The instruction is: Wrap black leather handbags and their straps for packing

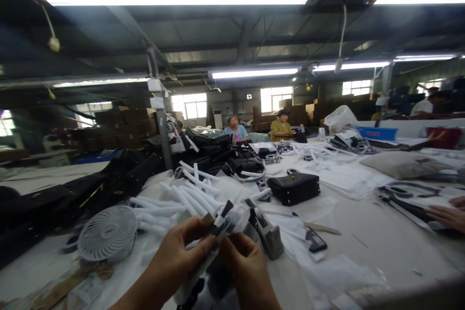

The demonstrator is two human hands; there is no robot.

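Observation:
Low in the middle, my left hand (pixel 183 252) pinches a dark strap-like piece (pixel 225 210) partly covered in clear and white wrapping. The fingertips of my right hand (pixel 244 256) are closed on the same wrapping (pixel 238 218), close beside the left thumb. Blur and my fingers hide how the wrapping is fastened. Just right of my hands stands a grey, block-like object (pixel 271 240). Below them, partly hidden, lies a dark item. White wrapped rolls (pixel 192 198) are heaped behind my hands.
A white fan (pixel 108 233) stands at the left. Black bags (pixel 214 155) are piled behind the rolls, and one black handbag (pixel 294 188) sits on the white table (pixel 363 247). A co-worker's hand (pixel 446 215) is at the right edge. Two people sit across the table.

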